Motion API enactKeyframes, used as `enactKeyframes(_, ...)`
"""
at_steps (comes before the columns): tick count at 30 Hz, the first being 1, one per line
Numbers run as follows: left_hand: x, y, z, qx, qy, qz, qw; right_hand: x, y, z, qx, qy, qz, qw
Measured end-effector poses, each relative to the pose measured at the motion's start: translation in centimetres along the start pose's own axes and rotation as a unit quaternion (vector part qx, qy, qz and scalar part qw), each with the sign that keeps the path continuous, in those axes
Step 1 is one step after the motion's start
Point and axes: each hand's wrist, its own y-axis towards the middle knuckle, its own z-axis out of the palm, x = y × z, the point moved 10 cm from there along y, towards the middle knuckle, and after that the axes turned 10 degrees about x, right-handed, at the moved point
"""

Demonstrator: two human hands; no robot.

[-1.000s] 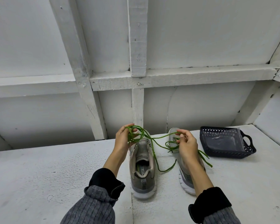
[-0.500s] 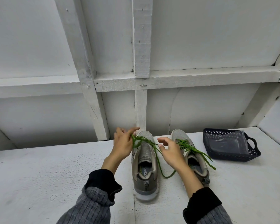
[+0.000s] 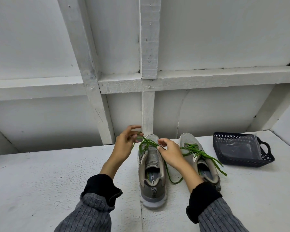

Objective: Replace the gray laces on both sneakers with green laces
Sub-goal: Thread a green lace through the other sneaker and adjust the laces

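Green laces (image 3: 147, 143) on the near sneaker (image 3: 151, 169) sit just below the centre of the head view, bunched over the toe end of its tongue, with 1 loose tail running down its right side and curling on the white table (image 3: 40, 173) beside the heel. Your left hand (image 3: 124, 146) pinches a strand at the top of that bunch, fingers curled round it, index finger raised. Your right hand (image 3: 170, 152) has its fingertips on the lace at the eyelets; whether it truly grips or only touches, I cannot tell. The second sneaker (image 3: 199, 158), to the right of centre, already carries its own green lace, ends trailing toward the dark basket (image 3: 266, 160) at the right edge, which holds a clear bag. No gray lace shows on either shoe, so you look close to done: this seems to be tightening or tying on shoe 2 of 2. To do it well, draw both strands evenly, keep the tongue flat and centred, and gather that long tail before knotting so it doesn't snag.
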Motion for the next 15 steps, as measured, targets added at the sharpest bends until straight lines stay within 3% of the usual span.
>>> enactKeyframes(5,1.1,-0.4,-2.8,-0.061,0.093,-0.030,0.993,0.0,1.2,0.6,0.010,-0.024,0.014,1.000)
enactKeyframes(11,2.4,-0.9,-4.1,-0.094,0.084,-0.045,0.991,2.6,2.9,2.2,0.056,-0.056,-0.013,0.997)
enactKeyframes(15,2.6,-0.7,-4.1,-0.098,0.064,-0.043,0.992,2.9,4.1,4.7,0.115,-0.136,0.001,0.984)
